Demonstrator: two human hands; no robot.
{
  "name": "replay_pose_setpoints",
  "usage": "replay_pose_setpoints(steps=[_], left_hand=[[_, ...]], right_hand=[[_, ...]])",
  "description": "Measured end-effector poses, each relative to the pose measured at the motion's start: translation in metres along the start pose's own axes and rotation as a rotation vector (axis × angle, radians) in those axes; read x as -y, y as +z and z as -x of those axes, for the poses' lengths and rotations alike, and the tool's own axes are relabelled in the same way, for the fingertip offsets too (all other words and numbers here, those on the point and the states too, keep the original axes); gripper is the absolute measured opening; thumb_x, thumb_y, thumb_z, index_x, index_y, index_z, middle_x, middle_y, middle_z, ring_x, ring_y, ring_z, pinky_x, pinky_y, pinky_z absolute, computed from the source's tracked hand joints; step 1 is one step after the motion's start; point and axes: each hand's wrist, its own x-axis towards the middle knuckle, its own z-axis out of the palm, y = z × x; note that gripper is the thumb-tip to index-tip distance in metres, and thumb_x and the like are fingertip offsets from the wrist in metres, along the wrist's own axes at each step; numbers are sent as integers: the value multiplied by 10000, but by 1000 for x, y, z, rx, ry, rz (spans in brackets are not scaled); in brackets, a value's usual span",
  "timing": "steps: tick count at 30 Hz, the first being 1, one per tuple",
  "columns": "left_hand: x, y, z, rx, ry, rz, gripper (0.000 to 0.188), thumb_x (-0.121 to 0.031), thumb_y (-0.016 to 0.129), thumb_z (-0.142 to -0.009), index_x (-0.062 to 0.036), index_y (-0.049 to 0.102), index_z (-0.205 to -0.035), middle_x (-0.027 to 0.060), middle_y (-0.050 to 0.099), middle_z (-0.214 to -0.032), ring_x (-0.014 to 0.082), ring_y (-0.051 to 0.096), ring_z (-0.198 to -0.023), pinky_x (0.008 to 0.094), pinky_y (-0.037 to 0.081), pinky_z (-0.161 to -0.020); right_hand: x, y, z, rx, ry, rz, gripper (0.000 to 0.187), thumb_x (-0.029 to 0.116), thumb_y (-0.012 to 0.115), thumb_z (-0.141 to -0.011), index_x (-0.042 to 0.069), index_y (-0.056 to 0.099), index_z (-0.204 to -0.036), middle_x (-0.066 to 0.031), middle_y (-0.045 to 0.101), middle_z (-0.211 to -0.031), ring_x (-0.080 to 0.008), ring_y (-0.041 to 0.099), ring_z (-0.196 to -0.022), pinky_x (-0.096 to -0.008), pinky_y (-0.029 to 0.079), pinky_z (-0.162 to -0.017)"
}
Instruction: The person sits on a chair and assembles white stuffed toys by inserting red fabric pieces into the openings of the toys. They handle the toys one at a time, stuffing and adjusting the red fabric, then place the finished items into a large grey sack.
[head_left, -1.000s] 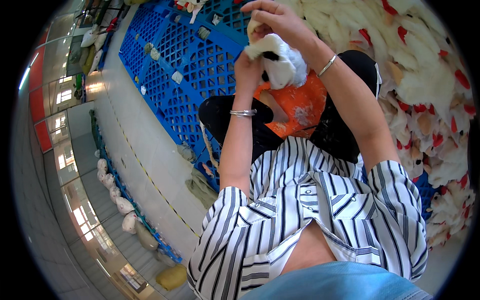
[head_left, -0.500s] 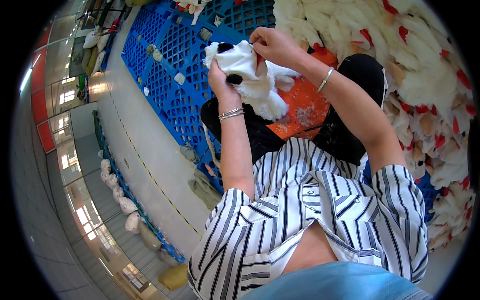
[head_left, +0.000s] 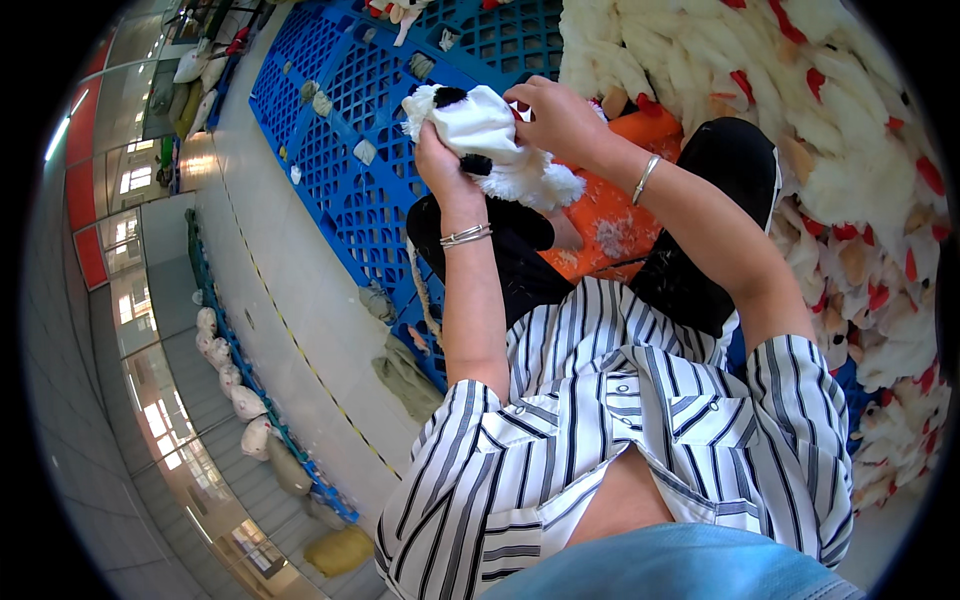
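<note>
The left hand's [head_left: 442, 165] grip is curled firmly around the white plush [head_left: 484, 122], raised beside the orange mat [head_left: 592, 212]; whether the right hand [head_left: 556, 115] pinches its edge, I cannot tell. Loosened left fingers could drop it onto fluff [head_left: 613, 238].

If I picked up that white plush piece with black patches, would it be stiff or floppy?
The white plush piece would probably flop, since its furry end droops beyond the left hand. It is likely light, as it looks like thin, unstuffed cloth. It seems unlikely to roll, given its rumpled shape.
</note>
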Motion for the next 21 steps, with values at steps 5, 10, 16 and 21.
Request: replay_pose_setpoints(steps=[5,10,16,21], left_hand=[[5,2,4,-26,15,-92,358,-268,497,-964,22,642,-1114,91,674,-1060,190,665,-932,329,524,-809],[3,21,17,-8,38,-83,347,-245,520,-959,32,630,-1136,97,670,-1073,194,662,-955,321,529,-809],[27,-38,-13,132,80,-393,446,-353,604,-958,29,599,-1188,80,675,-1071,145,649,-858,284,523,-743],[-10,-24,-2,669,-159,-440,512,-401,687,-903,8,622,-1203,39,672,-1073,113,606,-977,286,494,-869]], right_hand=[[-8,6,-6,106,145,-164,326,137,717,-760,-40,678,-1031,-190,702,-944,-301,687,-866,-350,540,-769],[-12,8,-9,236,361,-495,332,266,641,-900,-34,671,-1038,-114,691,-829,-168,670,-682,-282,532,-610],[2,-58,-23,183,89,-790,380,350,531,-983,-6,664,-984,-77,669,-786,-112,631,-626,-238,506,-581],[-22,-62,-35,89,203,-909,349,359,511,-1009,40,642,-1057,-79,658,-868,-104,639,-739,-212,519,-672]])
